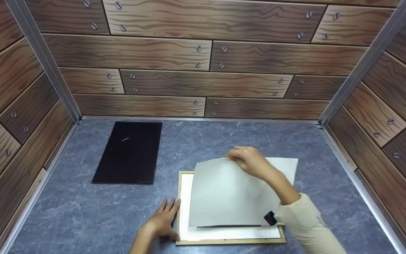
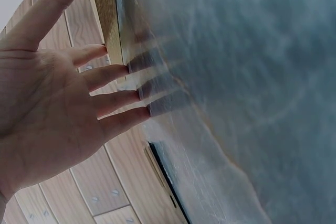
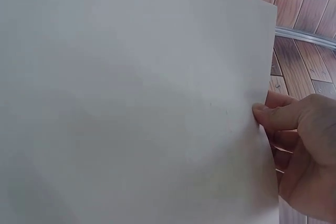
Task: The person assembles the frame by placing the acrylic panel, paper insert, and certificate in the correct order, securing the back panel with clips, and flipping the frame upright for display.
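In the head view a thin gold-coloured picture frame [image 1: 230,242] lies flat on the grey floor, with a bright white surface [image 1: 185,208] inside its rim. Above it a large pale sheet of paper [image 1: 224,194] is held at a slant. My right hand [image 1: 249,160] pinches the sheet by its far edge; the right wrist view shows the thumb [image 3: 278,118] lying over the paper and the other fingers behind it. My left hand [image 1: 161,220] rests at the frame's left side, fingers spread and fairly straight, fingertips at the rim. The sheet hides most of the frame's inside.
A black rectangular panel [image 1: 130,153] lies flat to the left, farther back. Wood-patterned walls [image 1: 203,53] with metal corner posts [image 1: 48,63] enclose the grey marbled surface [image 1: 76,215]. A small black piece [image 1: 270,218] sits by the right sleeve [image 1: 305,218].
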A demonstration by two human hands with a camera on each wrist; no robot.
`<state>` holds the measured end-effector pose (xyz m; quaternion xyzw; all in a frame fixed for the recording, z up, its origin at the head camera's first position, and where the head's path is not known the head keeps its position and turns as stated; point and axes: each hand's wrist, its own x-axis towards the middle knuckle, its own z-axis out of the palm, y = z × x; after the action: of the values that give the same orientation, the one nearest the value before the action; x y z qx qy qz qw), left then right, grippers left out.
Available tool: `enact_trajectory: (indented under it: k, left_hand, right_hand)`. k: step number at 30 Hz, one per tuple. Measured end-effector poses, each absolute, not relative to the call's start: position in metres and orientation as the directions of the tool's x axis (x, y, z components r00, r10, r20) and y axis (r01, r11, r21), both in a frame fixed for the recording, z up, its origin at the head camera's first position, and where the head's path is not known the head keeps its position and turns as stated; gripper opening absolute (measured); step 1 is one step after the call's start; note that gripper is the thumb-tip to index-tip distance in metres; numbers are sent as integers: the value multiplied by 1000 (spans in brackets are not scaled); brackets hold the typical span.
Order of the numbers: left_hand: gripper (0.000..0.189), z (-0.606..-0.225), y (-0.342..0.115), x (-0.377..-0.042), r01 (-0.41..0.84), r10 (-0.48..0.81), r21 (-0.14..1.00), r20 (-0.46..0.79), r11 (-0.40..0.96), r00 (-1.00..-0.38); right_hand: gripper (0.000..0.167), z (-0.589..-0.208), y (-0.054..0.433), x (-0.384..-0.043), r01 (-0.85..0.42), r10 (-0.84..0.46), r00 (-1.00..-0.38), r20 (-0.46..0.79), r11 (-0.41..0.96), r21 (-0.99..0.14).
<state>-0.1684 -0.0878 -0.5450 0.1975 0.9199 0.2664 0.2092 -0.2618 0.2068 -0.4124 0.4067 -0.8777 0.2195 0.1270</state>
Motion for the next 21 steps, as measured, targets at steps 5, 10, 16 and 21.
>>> enact_trajectory:
  k: [5,10,16,21]
  left_hand:
    - [106,-545,-89,-168,260,485,582,-268,770,-833]
    - [106,-546,-89,-168,246,475,579,-286,777,-832]
    - [106,-545,-88,-171,239,475,571,-308,786,-824]
    - [106,-546,-89,-172,232,479,580,-318,781,-818]
  right_hand:
    - [16,-421,192,-268,-740,-666,-672,324,580,-341]
    - [15,-436,181,-278,-717,-675,-685,275,558,-418]
    - [16,-455,173,-291,-658,-654,-729,204,585,-474]
    - [16,-469,172,-299,-612,-628,-762,161,614,-499]
